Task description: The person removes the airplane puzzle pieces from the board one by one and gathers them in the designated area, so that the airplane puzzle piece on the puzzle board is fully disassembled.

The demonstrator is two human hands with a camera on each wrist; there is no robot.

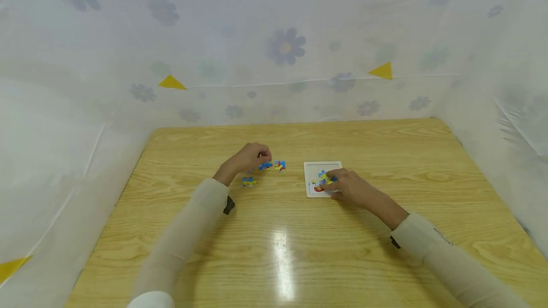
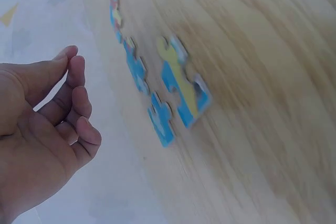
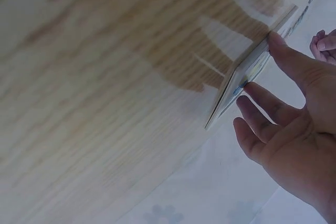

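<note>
My left hand (image 1: pixel 252 157) hovers over loose jigsaw pieces left of the tray. Its fingers curl loosely, thumb tip close to the index fingertip, and nothing shows between them in the left wrist view. Below lie a blue piece with a yellow wrench shape (image 2: pixel 181 85), a smaller blue piece (image 2: pixel 160 120), another blue piece (image 2: pixel 136 69) and a red, yellow and blue piece (image 2: pixel 115 17). My right hand (image 1: pixel 354 188) is at the white puzzle tray (image 1: pixel 312 170), thumb at its near edge and index fingertip touching the colourful pieces (image 1: pixel 322 175) inside. The hand covers part of these.
The wood-grain table (image 1: pixel 257 241) extends around the tray and pieces. A flowered white curtain (image 1: pixel 239 61) hangs behind and at both sides, with yellow triangles (image 1: pixel 171 82) on it.
</note>
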